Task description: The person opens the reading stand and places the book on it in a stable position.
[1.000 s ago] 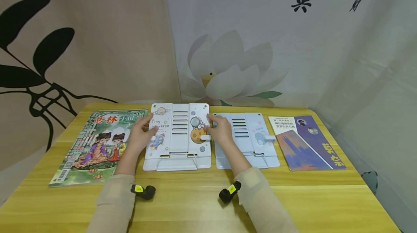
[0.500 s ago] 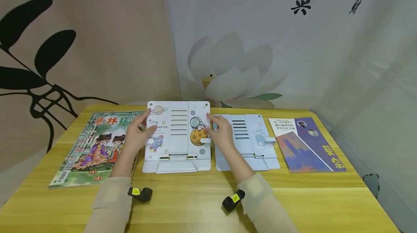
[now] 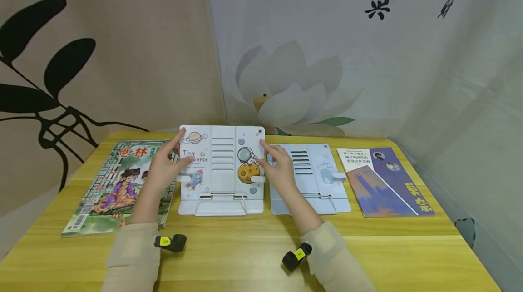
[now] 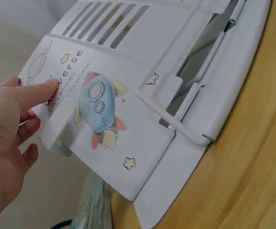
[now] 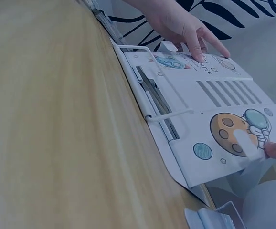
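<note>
A white metal book stand (image 3: pixel 222 178) printed with "Tiny universe", a planet, a rocket and an astronaut is at the middle of the table. Its slotted back panel leans up from the base (image 4: pixel 176 186), which lies on the table. My left hand (image 3: pixel 160 171) pinches the panel's left edge, thumb on the printed front and fingers behind. On the opposite edge my right hand (image 3: pixel 282 171) pinches beside the astronaut, thumb in front. The right wrist view shows both hands at the panel (image 5: pixel 176 81). A white wire rest (image 5: pixel 166 115) sticks out low on the front.
A second, pale blue-white book stand (image 3: pixel 314 160) lies to the right, partly behind my right forearm. A green magazine (image 3: pixel 102 178) is on the left, partly covered by my left arm. A purple book (image 3: pixel 388 183) lies at the right, and a curtain (image 3: pixel 310 15) hangs behind the table (image 3: pixel 229 255).
The book stand's panel has tilted further up, its top edge rising and coming nearer. Both hands have stayed on its edges, the left one shifting leftward with it.
</note>
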`<action>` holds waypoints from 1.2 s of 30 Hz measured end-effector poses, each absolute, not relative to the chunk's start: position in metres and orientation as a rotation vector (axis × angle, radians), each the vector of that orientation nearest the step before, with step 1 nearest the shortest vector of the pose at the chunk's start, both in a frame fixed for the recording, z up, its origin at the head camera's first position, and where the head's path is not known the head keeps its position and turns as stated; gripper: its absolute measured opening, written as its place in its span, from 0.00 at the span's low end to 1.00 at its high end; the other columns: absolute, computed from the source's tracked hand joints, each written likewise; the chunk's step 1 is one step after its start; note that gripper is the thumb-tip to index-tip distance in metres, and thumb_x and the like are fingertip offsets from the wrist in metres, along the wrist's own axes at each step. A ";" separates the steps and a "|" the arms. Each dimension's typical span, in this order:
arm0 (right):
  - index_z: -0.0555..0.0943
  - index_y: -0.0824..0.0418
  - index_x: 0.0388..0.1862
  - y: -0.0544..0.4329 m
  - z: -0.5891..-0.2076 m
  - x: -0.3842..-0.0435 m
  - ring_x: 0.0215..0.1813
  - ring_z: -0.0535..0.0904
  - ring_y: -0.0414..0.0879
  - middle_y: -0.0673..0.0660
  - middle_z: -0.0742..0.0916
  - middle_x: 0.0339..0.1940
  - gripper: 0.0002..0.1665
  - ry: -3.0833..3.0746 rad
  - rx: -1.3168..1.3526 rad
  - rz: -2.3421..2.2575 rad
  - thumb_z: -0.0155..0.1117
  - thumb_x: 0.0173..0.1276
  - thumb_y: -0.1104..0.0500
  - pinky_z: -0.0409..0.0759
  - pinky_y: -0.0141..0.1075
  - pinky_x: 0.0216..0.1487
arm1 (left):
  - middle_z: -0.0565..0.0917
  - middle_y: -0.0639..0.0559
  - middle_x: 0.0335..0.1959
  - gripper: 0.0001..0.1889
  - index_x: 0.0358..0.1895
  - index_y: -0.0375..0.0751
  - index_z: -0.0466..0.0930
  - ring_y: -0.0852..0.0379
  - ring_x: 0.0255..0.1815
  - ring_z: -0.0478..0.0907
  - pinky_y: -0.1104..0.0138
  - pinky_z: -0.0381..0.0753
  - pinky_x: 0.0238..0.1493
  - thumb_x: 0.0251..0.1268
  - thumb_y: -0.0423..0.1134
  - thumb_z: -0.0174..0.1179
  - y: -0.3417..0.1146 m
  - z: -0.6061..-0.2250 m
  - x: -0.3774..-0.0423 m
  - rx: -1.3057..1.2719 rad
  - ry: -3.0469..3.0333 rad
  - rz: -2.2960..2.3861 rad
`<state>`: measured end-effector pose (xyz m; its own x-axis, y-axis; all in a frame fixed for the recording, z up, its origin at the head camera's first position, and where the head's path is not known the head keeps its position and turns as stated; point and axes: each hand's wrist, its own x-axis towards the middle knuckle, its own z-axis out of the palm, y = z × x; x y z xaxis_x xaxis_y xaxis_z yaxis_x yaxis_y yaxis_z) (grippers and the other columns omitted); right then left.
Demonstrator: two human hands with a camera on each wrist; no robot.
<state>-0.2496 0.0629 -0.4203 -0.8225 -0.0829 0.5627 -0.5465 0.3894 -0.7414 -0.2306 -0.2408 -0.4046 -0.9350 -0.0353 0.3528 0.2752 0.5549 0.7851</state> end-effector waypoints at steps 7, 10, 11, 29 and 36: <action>0.75 0.58 0.64 0.066 -0.418 -0.240 0.32 0.68 0.54 0.52 0.80 0.34 0.36 -2.158 0.606 1.451 0.73 0.55 0.69 0.69 0.44 0.33 | 0.68 0.48 0.41 0.42 0.73 0.68 0.56 0.54 0.42 0.63 0.67 0.63 0.27 0.59 0.37 0.67 -0.240 -0.401 -0.229 -0.215 -2.422 -1.299; 0.74 0.59 0.66 0.066 -0.418 -0.236 0.31 0.67 0.53 0.53 0.80 0.33 0.38 -2.124 0.644 1.444 0.72 0.54 0.70 0.68 0.44 0.33 | 0.69 0.47 0.40 0.42 0.73 0.67 0.56 0.54 0.42 0.63 0.66 0.62 0.30 0.59 0.35 0.67 -0.240 -0.401 -0.229 -0.246 -2.406 -1.276; 0.73 0.60 0.66 0.067 -0.419 -0.235 0.31 0.67 0.54 0.53 0.80 0.33 0.39 -2.116 0.655 1.439 0.72 0.54 0.71 0.68 0.44 0.33 | 0.69 0.47 0.39 0.42 0.73 0.66 0.56 0.54 0.42 0.63 0.65 0.62 0.30 0.59 0.35 0.67 -0.240 -0.401 -0.229 -0.259 -2.402 -1.264; 0.64 0.62 0.72 0.070 -0.418 -0.205 0.29 0.70 0.44 0.55 0.82 0.35 0.48 -2.108 0.781 1.366 0.73 0.53 0.72 0.71 0.40 0.28 | 0.69 0.45 0.38 0.40 0.73 0.69 0.54 0.52 0.39 0.61 0.67 0.62 0.26 0.63 0.37 0.63 -0.236 -0.393 -0.228 -0.266 -2.425 -1.177; 0.65 0.62 0.71 0.071 -0.414 -0.196 0.24 0.70 0.44 0.58 0.83 0.37 0.44 -2.082 0.798 1.497 0.71 0.55 0.72 0.65 0.29 0.24 | 0.71 0.46 0.38 0.39 0.73 0.69 0.54 0.52 0.39 0.64 0.70 0.64 0.25 0.64 0.39 0.62 -0.233 -0.392 -0.228 -0.276 -2.432 -1.141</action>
<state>-0.1960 0.0713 -0.4138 -0.7305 -0.1919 0.6554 -0.6824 0.2428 -0.6895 -0.2281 -0.2333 -0.3921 -0.8846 -0.0048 0.4664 0.3557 0.6399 0.6812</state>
